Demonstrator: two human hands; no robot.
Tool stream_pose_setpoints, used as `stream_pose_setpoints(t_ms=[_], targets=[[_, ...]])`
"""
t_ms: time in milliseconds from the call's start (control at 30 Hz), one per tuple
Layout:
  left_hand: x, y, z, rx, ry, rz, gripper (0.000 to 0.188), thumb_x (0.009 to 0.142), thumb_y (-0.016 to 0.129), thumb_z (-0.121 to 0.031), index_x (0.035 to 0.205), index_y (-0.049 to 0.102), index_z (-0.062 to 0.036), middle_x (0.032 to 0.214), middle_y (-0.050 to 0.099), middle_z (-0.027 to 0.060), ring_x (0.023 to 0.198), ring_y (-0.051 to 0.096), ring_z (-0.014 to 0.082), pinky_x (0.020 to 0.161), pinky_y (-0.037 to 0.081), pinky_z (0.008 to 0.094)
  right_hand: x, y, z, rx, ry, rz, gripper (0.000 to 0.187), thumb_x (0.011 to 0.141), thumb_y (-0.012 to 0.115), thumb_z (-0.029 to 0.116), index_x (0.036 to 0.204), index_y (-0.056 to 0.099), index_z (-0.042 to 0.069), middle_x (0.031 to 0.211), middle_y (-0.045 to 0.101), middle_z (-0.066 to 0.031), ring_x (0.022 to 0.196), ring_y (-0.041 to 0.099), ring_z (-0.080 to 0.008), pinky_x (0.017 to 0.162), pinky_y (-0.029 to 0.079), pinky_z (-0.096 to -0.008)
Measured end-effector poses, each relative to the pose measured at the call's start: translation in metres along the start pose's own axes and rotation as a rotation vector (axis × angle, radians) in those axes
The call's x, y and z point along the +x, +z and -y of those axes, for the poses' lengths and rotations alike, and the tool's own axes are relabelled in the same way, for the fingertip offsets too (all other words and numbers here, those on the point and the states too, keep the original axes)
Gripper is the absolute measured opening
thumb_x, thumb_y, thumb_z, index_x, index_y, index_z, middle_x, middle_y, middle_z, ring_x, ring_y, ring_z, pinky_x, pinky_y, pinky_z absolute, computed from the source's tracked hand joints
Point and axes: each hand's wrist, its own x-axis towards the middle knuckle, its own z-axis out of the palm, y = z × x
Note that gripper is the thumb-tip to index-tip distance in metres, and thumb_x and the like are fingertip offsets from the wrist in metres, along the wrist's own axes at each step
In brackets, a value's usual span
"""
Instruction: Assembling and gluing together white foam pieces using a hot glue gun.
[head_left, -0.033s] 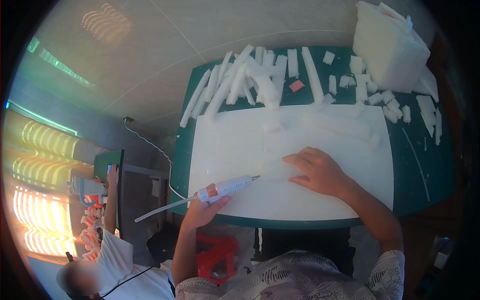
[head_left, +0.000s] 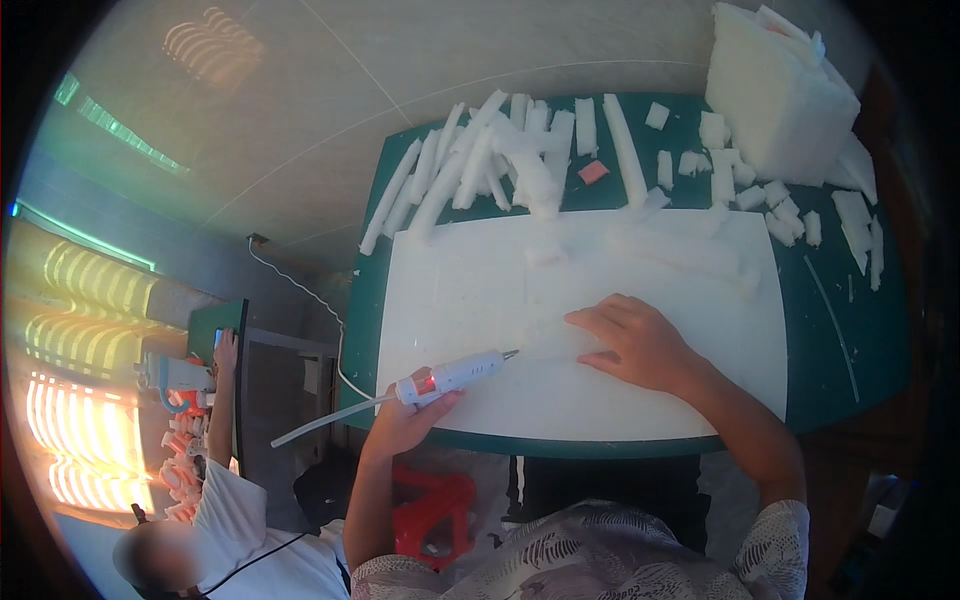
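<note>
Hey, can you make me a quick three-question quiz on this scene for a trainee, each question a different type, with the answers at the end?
1. Multiple choice: which of the person's hands holds the white glue gun?
A) Right
B) Left
C) Both

2. True or false: the small pink piece lies on the green table top, beyond the far edge of the white board.

3. Short answer: what sticks out of the back of the glue gun?

Key:
1. B, the left hand.
2. True.
3. A long, pale glue stick.
</note>
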Motion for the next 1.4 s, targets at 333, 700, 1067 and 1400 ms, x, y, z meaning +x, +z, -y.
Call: stream_pose_setpoints(t_ms=[333,700,1067,1400], targets=[[0.036,-0.010,0.009,0.358,0.286,-0.216,0.032,0.073,0.081,-0.004,0.102,0.069,0.0021,0.104,0.067,0.0120,0.093,0.066,0.0244,0.080,0.054,0.0320,0.000,-0.001,0.001,0.000,0.018,0.018,0.048,0.075,0.079,0.020,0.119,0.061,0.009,0.103,0.066,-0.0079,0.096,0.061,-0.0282,0.085,0.051,-0.0386],[0.058,-0.024,0.005,0.353,0.158,-0.038,0.044,0.072,0.068,0.008,0.114,0.062,-0.0029,0.123,0.055,0.0132,0.112,0.058,0.0274,0.088,0.051,0.0331,-0.002,0.001,-0.002,0.019,0.013,0.023,0.046,0.077,0.078,0.021,0.118,0.061,0.010,0.104,0.067,-0.0075,0.098,0.060,-0.0280,0.086,0.050,-0.0387],[0.113,0.009,-0.065,0.495,0.433,0.006,0.040,0.084,0.065,-0.005,0.123,0.057,-0.0059,0.129,0.053,0.0156,0.125,0.048,0.0340,0.105,0.040,0.0395,-0.004,0.000,-0.005,-0.027,0.019,0.096,0.045,0.082,0.075,0.025,0.121,0.060,0.008,0.112,0.066,-0.0083,0.103,0.059,-0.0270,0.090,0.048,-0.0383],[0.186,0.059,-0.083,0.681,0.410,0.319,0.034,0.092,0.059,-0.002,0.126,0.058,-0.0059,0.122,0.063,0.0139,0.112,0.060,0.0300,0.098,0.046,0.0368,-0.003,0.005,-0.005,-0.007,-0.014,0.030,0.046,0.077,0.077,0.023,0.118,0.062,0.009,0.110,0.066,-0.0072,0.099,0.059,-0.0268,0.089,0.049,-0.0379]])
